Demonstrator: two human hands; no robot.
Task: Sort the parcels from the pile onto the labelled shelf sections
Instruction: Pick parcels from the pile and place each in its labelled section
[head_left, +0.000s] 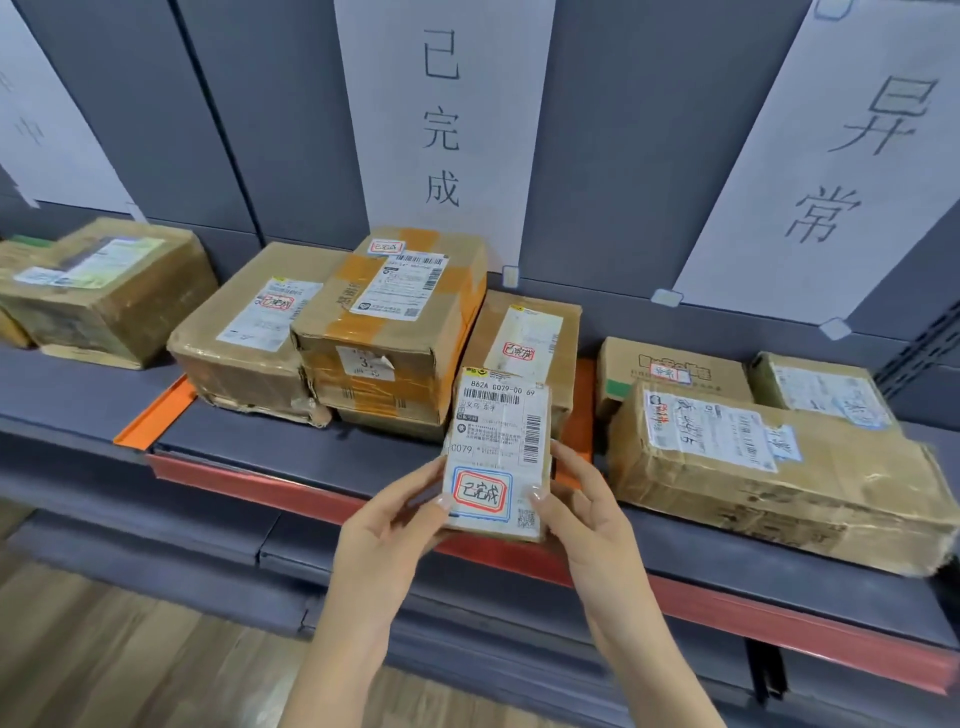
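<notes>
1. Taking the shelf (260, 447) first: it runs in sections under paper signs. The middle sign (441, 119) reads 已完成 and the right sign (831, 171) reads 异常.
2. The middle section, marked off by orange dividers (156, 410), carries a taped stack (389, 322) and a back parcel (524, 338). Bare shelf lies in front of both.
3. A long parcel (769, 488) lies in the right section, near the free spot, so the placement should stay on the middle section's side of the divider.
4. The small parcel (498, 452) is held label-up over the shelf's front edge, in front of the back parcel. It seems not yet set down.
5. Its sticker (480, 493) reads 已完成, matching the middle sign, so I judge that this is the right section.
6. The left grip (384, 530) holds the small parcel's left edge with the thumb on the label. The right grip (582, 514) holds the right edge the same way.
7. To do it well:
   - Lower it flat onto the bare patch with the sticker up and readable.
   - Slide it back clear of the front lip.
   - Let go with both sides together so it does not tip off.
</notes>
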